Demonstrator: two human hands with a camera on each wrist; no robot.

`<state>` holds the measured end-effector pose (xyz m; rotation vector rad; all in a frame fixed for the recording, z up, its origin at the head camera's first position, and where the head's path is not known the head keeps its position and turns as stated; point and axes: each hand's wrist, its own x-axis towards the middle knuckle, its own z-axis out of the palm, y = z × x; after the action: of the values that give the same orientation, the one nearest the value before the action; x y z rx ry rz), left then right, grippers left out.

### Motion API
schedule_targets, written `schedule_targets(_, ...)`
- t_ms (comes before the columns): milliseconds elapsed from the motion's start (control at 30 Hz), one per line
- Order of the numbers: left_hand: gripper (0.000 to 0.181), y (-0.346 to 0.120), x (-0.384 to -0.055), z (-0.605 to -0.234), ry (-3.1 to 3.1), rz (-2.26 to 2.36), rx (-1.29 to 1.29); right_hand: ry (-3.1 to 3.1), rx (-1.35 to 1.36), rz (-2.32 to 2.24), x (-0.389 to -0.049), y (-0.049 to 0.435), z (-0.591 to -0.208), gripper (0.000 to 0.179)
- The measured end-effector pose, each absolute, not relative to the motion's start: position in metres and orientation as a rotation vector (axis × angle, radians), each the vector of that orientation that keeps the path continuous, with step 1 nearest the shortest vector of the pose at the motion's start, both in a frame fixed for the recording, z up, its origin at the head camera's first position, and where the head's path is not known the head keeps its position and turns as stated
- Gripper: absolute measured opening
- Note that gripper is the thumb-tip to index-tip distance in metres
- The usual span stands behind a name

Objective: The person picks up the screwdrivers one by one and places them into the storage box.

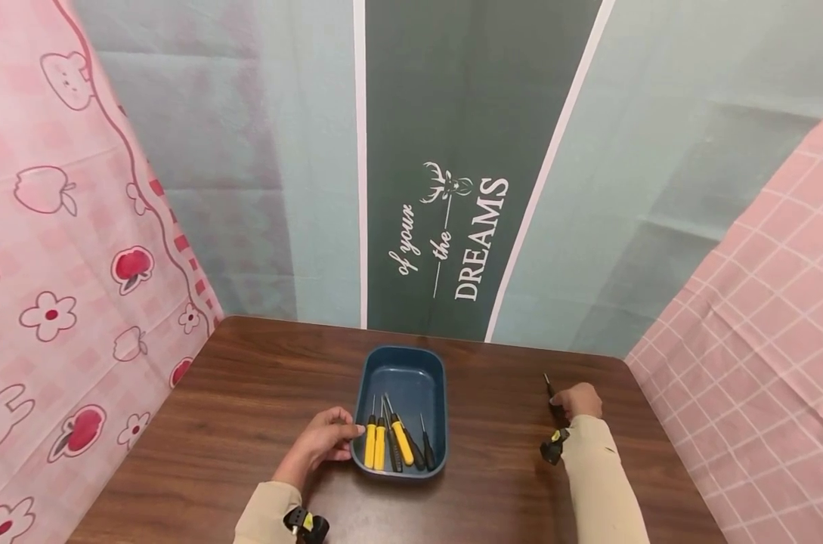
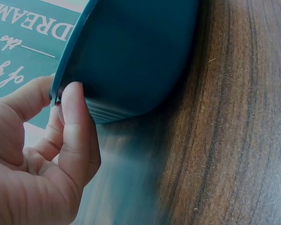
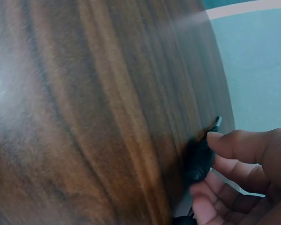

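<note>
Over the right part of the table, my right hand (image 1: 581,400) pinches a black-handled screwdriver (image 3: 199,159) between thumb and fingers, its metal tip pointing away. A dark piece (image 3: 185,220) shows at the bottom edge of the right wrist view; I cannot tell what it is. My left hand (image 1: 326,437) holds the left rim of a blue tray (image 1: 404,378), thumb and fingers on either side of the rim in the left wrist view. Inside the tray's near half lie several screwdrivers, among them a yellow screwdriver (image 1: 371,446) and a black screwdriver (image 1: 428,446).
The brown wood-grain table (image 1: 248,408) spreads around the tray. Behind its far edge hangs a green cloth (image 1: 479,91) with white lettering. Pink patterned cloths stand along the left (image 1: 51,227) and right (image 1: 758,317) sides.
</note>
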<state>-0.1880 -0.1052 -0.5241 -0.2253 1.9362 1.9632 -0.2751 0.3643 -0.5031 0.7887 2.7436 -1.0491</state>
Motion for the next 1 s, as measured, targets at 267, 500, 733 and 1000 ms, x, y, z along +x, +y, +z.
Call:
schedule_targets(267,0.023,-0.105,-0.189,-0.523,1.944,1.953,-0.226,2.727,0.75,-1.103,-0.279,0.364,-0.505,0.031)
schedule_targets(500,0.023,-0.104,-0.189,-0.522,1.928,1.953,-0.24,2.122,0.614,-1.741,-0.28,0.367,-0.502,0.012)
schedule_targets(733,0.022,-0.103,-0.188,-0.522,1.939,1.956,-0.248,1.79,0.56,-1.932,-0.271,0.368,-0.506,0.012)
schedule_targets(1000,0.022,-0.104,-0.189,-0.522,1.939,1.955,-0.25,1.763,0.46,-1.981,-0.262,0.365,-0.503,0.017)
